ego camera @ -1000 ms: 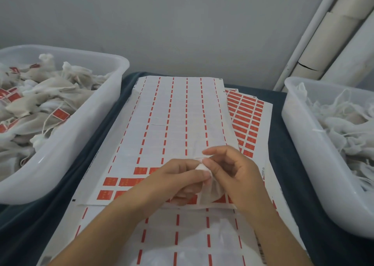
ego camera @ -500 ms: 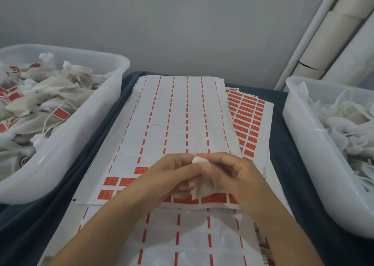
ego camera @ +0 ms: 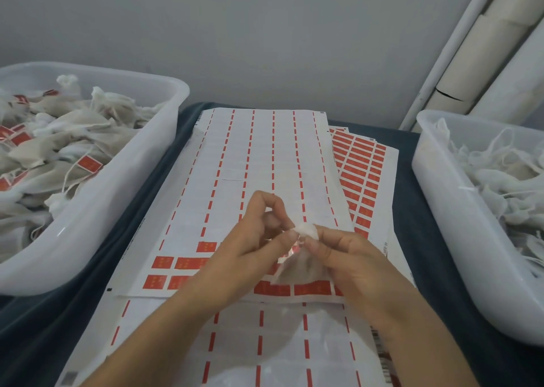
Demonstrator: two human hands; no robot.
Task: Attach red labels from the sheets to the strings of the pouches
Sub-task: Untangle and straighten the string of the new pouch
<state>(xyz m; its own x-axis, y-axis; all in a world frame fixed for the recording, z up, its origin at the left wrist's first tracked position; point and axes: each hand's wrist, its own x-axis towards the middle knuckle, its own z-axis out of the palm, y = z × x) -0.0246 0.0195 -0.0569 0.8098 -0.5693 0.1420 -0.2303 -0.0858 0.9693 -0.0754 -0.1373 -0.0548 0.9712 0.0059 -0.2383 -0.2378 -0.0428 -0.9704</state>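
Both hands now lifted slightly, left hand and right hand pinching pouch top, grip narrow, string apparently between fingertips

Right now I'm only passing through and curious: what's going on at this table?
A person is tagging small white mesh pouches with red labels. Both hands, left hand and right hand, pinch one pouch at its gathered top above the mostly peeled label sheet. The translucent plastic tub on the left holds pouches with red tags; the translucent plastic tub on the right holds pouches with no tags showing.
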